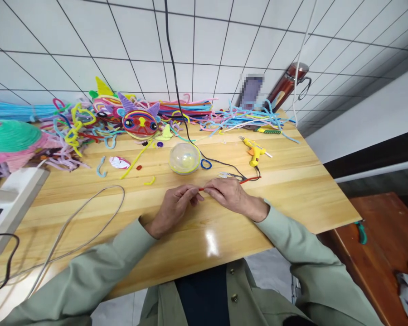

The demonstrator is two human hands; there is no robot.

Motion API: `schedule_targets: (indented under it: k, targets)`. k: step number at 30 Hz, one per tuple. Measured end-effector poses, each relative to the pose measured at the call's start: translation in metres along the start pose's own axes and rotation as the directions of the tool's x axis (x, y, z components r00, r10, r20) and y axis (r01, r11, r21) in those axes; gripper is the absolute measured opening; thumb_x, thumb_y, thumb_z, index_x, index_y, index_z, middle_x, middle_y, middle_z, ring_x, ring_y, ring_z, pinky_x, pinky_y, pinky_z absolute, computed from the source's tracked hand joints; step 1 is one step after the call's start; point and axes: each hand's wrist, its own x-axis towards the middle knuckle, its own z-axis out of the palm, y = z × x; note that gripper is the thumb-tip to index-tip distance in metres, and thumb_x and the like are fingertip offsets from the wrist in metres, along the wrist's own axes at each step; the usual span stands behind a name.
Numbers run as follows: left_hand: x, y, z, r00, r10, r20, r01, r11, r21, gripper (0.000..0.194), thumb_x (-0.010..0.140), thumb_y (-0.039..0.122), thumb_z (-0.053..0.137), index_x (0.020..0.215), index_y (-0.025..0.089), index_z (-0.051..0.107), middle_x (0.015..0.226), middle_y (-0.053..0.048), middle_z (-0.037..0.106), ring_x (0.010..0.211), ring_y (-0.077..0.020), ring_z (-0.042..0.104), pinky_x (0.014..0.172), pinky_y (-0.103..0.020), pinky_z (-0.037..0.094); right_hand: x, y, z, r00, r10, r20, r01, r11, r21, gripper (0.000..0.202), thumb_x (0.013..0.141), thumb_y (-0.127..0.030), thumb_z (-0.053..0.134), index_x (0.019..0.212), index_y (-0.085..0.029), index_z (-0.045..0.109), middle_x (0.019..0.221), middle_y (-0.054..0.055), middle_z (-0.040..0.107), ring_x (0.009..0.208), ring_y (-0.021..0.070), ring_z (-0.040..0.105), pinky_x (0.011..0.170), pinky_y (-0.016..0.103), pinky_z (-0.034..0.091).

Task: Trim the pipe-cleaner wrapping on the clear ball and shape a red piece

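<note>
Near the middle of the table, my left hand [179, 201] pinches one end of a red pipe cleaner [251, 179]. Close beside it, my right hand [228, 194] is closed on the same pipe cleaner, whose free end sticks out to the right. A clear plastic dome [184, 158] with a yellow-green rim sits just beyond my hands. To its right lies a blue pipe cleaner ring [206, 164]. A pair of scissors [229, 175] lies behind my right hand, partly hidden by it. The yellow glue gun [254, 151] rests farther right.
Bundles of coloured pipe cleaners [190, 111] line the wall, with a decorated animal face [141, 122] among them. A red thermos [289, 86] stands at the back right. A white power strip [17, 203] and a loose grey cable [88, 199] occupy the left. A black cord [172, 63] hangs down centrally.
</note>
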Motion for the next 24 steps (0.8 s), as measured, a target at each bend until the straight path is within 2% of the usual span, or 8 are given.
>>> schedule_targets:
  k: [5,7,9,11,15,18,21,24]
  targets:
    - [-0.007,0.01,-0.005,0.98,0.168,-0.11,-0.146,0.973,0.181,0.033,0.109,0.057,0.071,0.091,0.033,0.087,0.079,-0.004,0.076,0.069,-0.0234,0.067,0.07,-0.039,0.058,0.001,0.001,-0.001,0.998,-0.002,-0.07,0.001,1.0,-0.016,0.03,0.121,-0.035,0.054,0.105,-0.024,0.078,0.09,0.006,0.088,0.077,0.0203,0.081,0.075,0.033,0.059]
    - [-0.003,0.013,-0.012,0.905,0.349,-0.242,-0.269,0.912,0.309,0.029,0.108,0.059,0.073,0.11,0.033,0.087,0.093,-0.006,0.077,0.082,-0.0258,0.07,0.078,-0.04,0.06,0.001,0.003,-0.001,0.993,0.012,-0.117,-0.014,1.0,-0.022,0.027,0.119,-0.033,0.058,0.105,-0.024,0.078,0.091,0.007,0.088,0.078,0.0208,0.081,0.076,0.034,0.059]
    - [0.009,0.011,-0.021,0.793,0.499,-0.349,-0.332,0.834,0.44,0.043,0.109,0.065,0.071,0.133,0.031,0.08,0.117,-0.011,0.077,0.103,-0.0289,0.072,0.092,-0.044,0.062,0.002,0.005,-0.001,0.987,0.032,-0.158,-0.036,0.999,-0.02,0.023,0.117,-0.031,0.06,0.106,-0.024,0.078,0.092,0.007,0.088,0.077,0.0207,0.08,0.075,0.033,0.059]
    - [0.028,0.004,-0.03,0.756,0.509,-0.411,-0.278,0.818,0.503,0.062,0.11,0.073,0.065,0.153,0.028,0.068,0.149,-0.015,0.069,0.127,-0.0322,0.07,0.109,-0.049,0.061,0.003,0.007,0.001,0.98,0.039,-0.196,-0.045,0.999,-0.027,0.022,0.117,-0.03,0.06,0.105,-0.024,0.077,0.091,0.006,0.086,0.074,0.0196,0.078,0.073,0.032,0.059]
    - [0.068,-0.018,-0.042,0.873,0.301,-0.385,-0.125,0.899,0.419,0.086,0.109,0.083,0.056,0.167,0.02,0.053,0.17,-0.023,0.056,0.158,-0.0382,0.057,0.135,-0.058,0.047,0.006,0.01,0.002,0.967,0.046,-0.252,-0.055,0.998,-0.028,0.02,0.116,-0.03,0.061,0.102,-0.024,0.074,0.086,0.005,0.082,0.071,0.019,0.073,0.071,0.032,0.055]
    - [0.082,-0.027,-0.044,0.936,0.172,-0.309,-0.057,0.936,0.348,0.09,0.109,0.082,0.056,0.169,0.016,0.051,0.179,-0.025,0.05,0.171,-0.0409,0.046,0.144,-0.06,0.034,0.012,0.009,-0.003,0.949,0.176,-0.263,-0.172,0.984,0.038,0.02,0.113,-0.033,0.062,0.098,-0.025,0.072,0.078,0.002,0.075,0.069,0.0191,0.068,0.07,0.033,0.052]
    - [0.081,-0.026,-0.042,0.965,0.133,-0.225,-0.046,0.933,0.357,0.088,0.109,0.077,0.06,0.171,0.014,0.05,0.179,-0.025,0.051,0.171,-0.0411,0.047,0.145,-0.059,0.035,0.022,0.008,-0.011,0.891,0.384,-0.244,-0.349,0.921,0.174,0.022,0.111,-0.039,0.062,0.096,-0.025,0.071,0.076,0.0,0.071,0.068,0.018,0.064,0.068,0.032,0.049]
    - [0.071,-0.026,-0.04,0.964,0.2,-0.177,-0.114,0.908,0.402,0.091,0.106,0.072,0.069,0.172,0.014,0.046,0.18,-0.025,0.05,0.172,-0.0413,0.046,0.144,-0.061,0.035,0.034,0.009,-0.016,0.829,0.523,-0.198,-0.461,0.839,0.289,0.022,0.108,-0.042,0.062,0.096,-0.025,0.069,0.083,0.001,0.075,0.073,0.0184,0.065,0.07,0.031,0.049]
